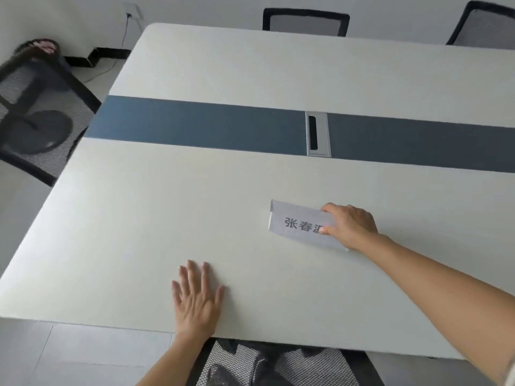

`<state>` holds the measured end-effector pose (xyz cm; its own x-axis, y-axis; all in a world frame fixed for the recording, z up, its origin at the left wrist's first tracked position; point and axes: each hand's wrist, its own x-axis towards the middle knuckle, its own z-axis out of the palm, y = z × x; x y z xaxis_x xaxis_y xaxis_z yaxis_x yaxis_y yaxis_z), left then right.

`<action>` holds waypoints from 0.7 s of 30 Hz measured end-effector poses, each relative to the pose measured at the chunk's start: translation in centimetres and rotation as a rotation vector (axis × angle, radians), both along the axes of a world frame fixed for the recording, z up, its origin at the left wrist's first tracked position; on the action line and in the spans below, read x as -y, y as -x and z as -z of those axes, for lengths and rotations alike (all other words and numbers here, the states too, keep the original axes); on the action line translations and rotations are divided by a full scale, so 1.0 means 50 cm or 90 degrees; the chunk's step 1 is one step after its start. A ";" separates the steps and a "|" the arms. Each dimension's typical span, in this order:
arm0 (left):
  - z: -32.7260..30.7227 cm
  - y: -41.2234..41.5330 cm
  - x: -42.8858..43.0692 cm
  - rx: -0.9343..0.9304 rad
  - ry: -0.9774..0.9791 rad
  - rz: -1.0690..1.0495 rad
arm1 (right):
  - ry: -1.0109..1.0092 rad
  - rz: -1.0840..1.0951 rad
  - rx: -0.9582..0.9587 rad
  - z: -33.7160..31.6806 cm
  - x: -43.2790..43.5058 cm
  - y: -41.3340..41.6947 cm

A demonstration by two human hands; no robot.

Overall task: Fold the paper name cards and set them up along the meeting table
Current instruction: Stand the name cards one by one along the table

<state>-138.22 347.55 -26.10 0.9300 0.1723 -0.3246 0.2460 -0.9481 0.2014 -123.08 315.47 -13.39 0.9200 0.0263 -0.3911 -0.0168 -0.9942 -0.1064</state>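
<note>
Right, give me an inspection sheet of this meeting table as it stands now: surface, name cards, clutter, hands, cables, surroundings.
Surface: white meeting table with a blue-grey centre strip and a grey cable hatch set in it.
Job's things: one folded name card with printed characters facing the camera, on the near half of the table; no other cards seen.
Clutter: nothing seen on the table.
Hands: right hand grips the card's right end, covering part of the print; left hand lies flat, fingers spread, near the front edge, holding nothing.
Cables: one cable runs down from a wall socket.
Surroundings: mesh chairs at the far side, the left end and tucked under the near edge.
</note>
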 end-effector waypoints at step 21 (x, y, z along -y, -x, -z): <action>0.031 0.011 -0.008 0.018 -0.037 -0.002 | 0.107 -0.091 0.097 0.099 -0.057 -0.129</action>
